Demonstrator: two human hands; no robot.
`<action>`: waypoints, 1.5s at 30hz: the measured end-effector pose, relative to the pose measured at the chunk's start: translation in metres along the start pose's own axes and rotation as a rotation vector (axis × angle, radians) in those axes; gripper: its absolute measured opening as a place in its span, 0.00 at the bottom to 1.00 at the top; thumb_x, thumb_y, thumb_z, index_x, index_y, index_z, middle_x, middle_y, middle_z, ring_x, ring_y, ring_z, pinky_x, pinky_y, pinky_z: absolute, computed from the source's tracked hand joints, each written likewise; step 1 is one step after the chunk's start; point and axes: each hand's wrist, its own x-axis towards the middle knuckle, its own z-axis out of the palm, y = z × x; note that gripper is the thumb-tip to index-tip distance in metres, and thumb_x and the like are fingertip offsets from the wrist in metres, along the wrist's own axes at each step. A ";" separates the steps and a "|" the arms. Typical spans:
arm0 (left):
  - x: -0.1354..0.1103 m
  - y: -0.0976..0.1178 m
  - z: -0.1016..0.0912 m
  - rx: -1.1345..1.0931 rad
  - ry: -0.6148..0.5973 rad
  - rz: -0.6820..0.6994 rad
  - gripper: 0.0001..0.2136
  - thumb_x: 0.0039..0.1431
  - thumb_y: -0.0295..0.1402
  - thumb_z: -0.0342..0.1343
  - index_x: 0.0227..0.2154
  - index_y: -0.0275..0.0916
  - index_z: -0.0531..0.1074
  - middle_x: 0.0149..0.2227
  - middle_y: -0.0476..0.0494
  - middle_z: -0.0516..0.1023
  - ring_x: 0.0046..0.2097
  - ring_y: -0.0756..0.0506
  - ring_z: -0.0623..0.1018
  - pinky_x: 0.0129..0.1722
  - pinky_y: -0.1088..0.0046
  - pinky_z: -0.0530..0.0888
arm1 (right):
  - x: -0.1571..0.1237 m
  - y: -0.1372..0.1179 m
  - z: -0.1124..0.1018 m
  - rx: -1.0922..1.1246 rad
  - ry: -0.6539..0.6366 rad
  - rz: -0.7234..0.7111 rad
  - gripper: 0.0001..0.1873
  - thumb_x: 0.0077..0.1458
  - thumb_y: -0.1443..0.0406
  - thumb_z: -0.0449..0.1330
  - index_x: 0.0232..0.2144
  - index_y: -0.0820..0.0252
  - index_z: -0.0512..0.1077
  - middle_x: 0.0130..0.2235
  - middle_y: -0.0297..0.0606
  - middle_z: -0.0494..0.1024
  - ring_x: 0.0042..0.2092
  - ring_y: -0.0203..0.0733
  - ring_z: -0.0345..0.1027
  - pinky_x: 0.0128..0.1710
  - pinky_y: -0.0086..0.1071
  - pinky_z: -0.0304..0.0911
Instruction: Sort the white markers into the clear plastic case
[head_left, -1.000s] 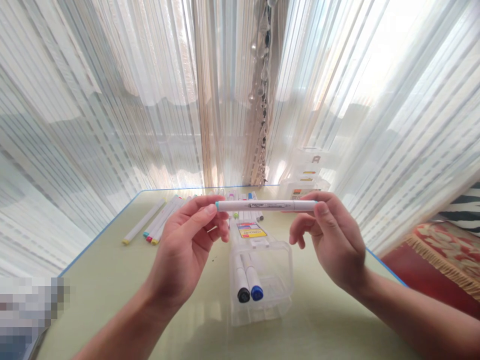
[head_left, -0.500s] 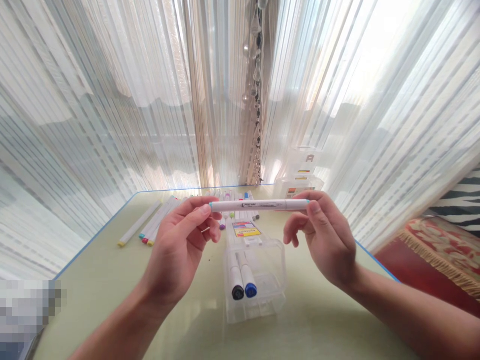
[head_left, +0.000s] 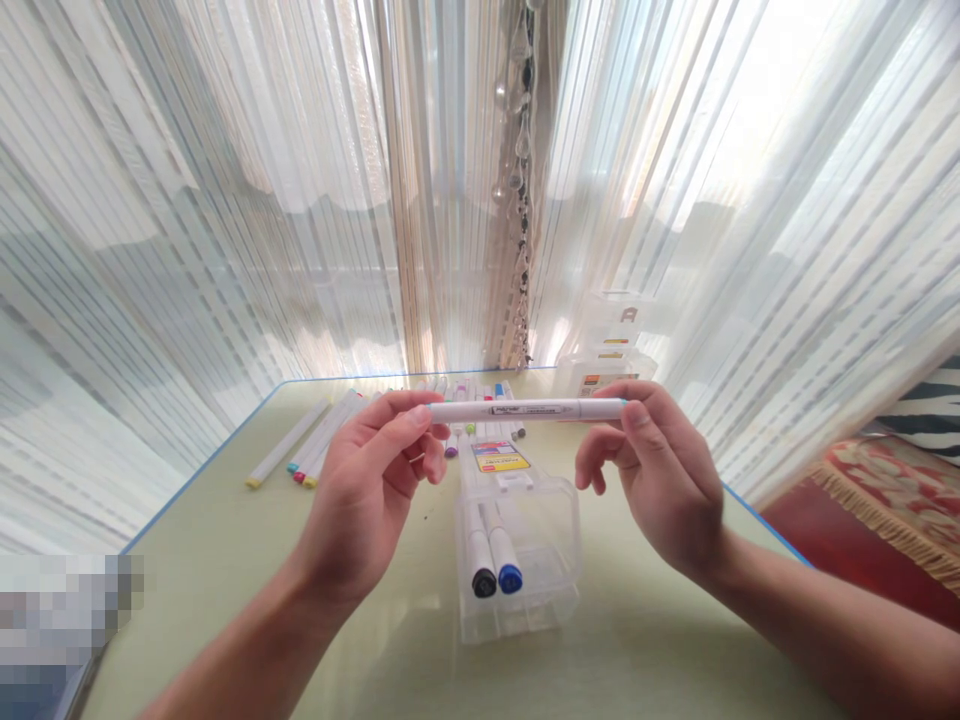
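Observation:
A white marker pen (head_left: pixel 525 410) with teal ends is held level in the air, its printed side facing me. My left hand (head_left: pixel 375 470) pinches one end between thumb and forefinger. At the other end, the thumb and forefinger of my right hand (head_left: pixel 660 475) do the same. Below the pen, a clear plastic case (head_left: pixel 559 540) lies on the table with its labelled lid (head_left: pixel 501 458) folded back. Inside it, at the left, are a black-capped marker (head_left: pixel 482 560) and a blue-capped marker (head_left: pixel 506 560) side by side.
Several loose markers (head_left: pixel 289 442) lie at the table's back left, and more markers (head_left: pixel 491 392) lie behind my hands. Another clear case (head_left: pixel 607 375) stands at the back right. Striped curtains (head_left: pixel 315 200) hang behind the pale green table (head_left: pixel 225 570). A fringed cloth (head_left: pixel 892 490) is at the right.
The whole view has shifted slightly, so everything appears a little further right. Both hands keep the same pinch on the pen.

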 end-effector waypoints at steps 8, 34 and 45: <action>0.001 -0.002 -0.003 0.001 -0.005 -0.003 0.05 0.58 0.31 0.62 0.36 0.36 0.80 0.27 0.48 0.75 0.25 0.54 0.70 0.27 0.78 0.67 | 0.000 -0.001 0.000 -0.001 -0.011 0.005 0.10 0.70 0.58 0.53 0.41 0.57 0.69 0.20 0.27 0.70 0.19 0.38 0.71 0.18 0.29 0.60; 0.001 0.000 -0.002 -0.014 0.020 -0.011 0.06 0.57 0.31 0.61 0.34 0.35 0.80 0.27 0.47 0.76 0.24 0.53 0.70 0.26 0.77 0.67 | 0.001 -0.004 0.003 -0.021 -0.010 0.019 0.08 0.68 0.59 0.54 0.40 0.57 0.68 0.33 0.36 0.82 0.19 0.35 0.71 0.16 0.30 0.59; 0.002 0.001 0.000 -0.008 0.035 -0.012 0.05 0.56 0.31 0.62 0.33 0.35 0.79 0.26 0.47 0.75 0.24 0.53 0.69 0.26 0.77 0.67 | 0.002 -0.006 0.003 -0.041 -0.014 0.025 0.08 0.68 0.59 0.55 0.39 0.57 0.69 0.33 0.36 0.82 0.19 0.35 0.71 0.16 0.30 0.60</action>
